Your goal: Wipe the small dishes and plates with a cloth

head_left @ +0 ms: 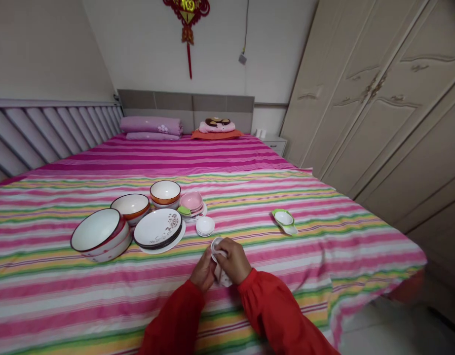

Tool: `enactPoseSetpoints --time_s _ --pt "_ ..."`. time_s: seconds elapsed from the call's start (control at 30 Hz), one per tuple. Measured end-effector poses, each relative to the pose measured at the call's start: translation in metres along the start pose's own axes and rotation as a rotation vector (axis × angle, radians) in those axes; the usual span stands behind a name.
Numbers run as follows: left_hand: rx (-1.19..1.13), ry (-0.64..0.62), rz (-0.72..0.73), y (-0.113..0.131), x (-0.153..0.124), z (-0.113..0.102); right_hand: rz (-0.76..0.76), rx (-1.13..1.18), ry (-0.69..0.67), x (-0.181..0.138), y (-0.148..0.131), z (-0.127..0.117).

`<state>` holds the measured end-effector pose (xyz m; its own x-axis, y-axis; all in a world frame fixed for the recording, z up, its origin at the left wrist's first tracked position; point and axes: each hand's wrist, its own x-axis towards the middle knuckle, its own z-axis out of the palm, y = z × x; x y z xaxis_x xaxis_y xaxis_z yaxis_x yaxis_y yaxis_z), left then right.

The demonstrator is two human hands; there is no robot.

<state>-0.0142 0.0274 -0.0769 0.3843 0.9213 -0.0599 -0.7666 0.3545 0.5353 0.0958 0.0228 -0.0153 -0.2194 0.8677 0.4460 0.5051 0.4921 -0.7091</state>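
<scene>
My left hand point(203, 272) grips a small white dish point(213, 250) by its side, tilted up in front of me. My right hand point(234, 259) pinches a pale patterned cloth point(223, 278), pressed inside the dish; part of the cloth hangs below between my hands. Just beyond them sits a short stack of small white dishes point(205, 225). To the left is a pile of flower-patterned plates point(157, 228). Pink bowls point(191, 200) with a green piece point(183, 210) rest on white plates behind. Off to the right lies a green-and-white leaf-shaped dish point(288, 229) with a small white dish point(283, 218) in it.
Large stacked bowls point(97, 231) and orange-banded bowls point(131, 204) stand at the left. Everything rests on a striped sheet point(257, 296) over a bed. Folded bedding point(151, 125) lies by the headboard point(208, 106). A wardrobe point(375, 98) lines the right side.
</scene>
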Motion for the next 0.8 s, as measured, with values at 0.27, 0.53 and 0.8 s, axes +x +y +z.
enactPoseSetpoints --time_s 0.27,0.53,0.8 --pt "-0.032 0.007 0.032 0.000 0.000 -0.001 -0.024 -0.096 -0.013 -0.005 0.002 0.000" --pt "-0.157 0.007 0.013 0.007 0.001 0.008 0.338 0.282 0.059 -0.027 0.008 -0.016" --pt "-0.166 -0.026 -0.027 0.003 0.003 -0.002 0.548 0.577 0.034 -0.021 0.029 0.006"
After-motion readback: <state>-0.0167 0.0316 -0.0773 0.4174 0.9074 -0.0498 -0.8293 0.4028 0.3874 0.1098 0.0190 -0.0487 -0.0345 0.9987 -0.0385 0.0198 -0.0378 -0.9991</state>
